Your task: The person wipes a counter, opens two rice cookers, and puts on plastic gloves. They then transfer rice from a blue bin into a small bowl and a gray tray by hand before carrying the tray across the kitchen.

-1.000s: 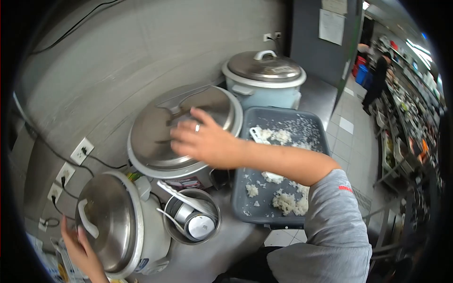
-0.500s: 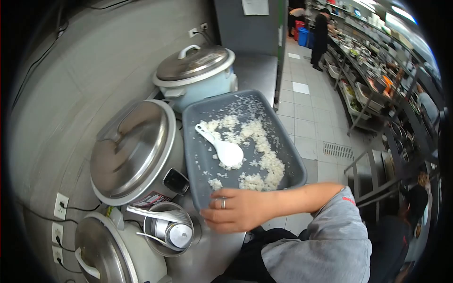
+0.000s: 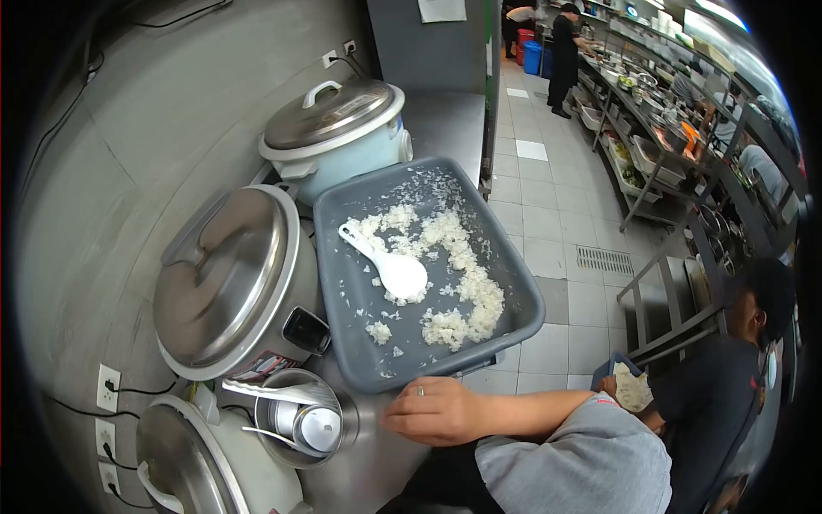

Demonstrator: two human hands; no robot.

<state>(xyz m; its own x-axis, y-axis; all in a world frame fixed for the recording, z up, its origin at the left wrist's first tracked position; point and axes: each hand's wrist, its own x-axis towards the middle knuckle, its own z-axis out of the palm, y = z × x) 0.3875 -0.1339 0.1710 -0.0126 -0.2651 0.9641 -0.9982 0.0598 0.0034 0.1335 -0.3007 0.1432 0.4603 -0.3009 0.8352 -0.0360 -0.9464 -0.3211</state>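
My right hand, with a ring on one finger, is just below the near edge of a grey plastic tub. Its fingers are curled together, and nothing shows sticking out of them. Cooked white rice lies in clumps and scattered grains in the tub. On some of that rice rests a white rice paddle, handle toward the upper left. To the left of my hand stands a metal pot holding small metal cups and white-handled utensils. My left hand is out of view.
Large rice cookers with metal lids line the wall on the left, near outlets and cords. At right, a co-worker holds a container of rice. Another person stands by loaded steel shelving across the tiled floor.
My right hand has come off the tub's near rim and moved down toward me, its fingers curling. The co-worker at right has come further into view with a container of rice.
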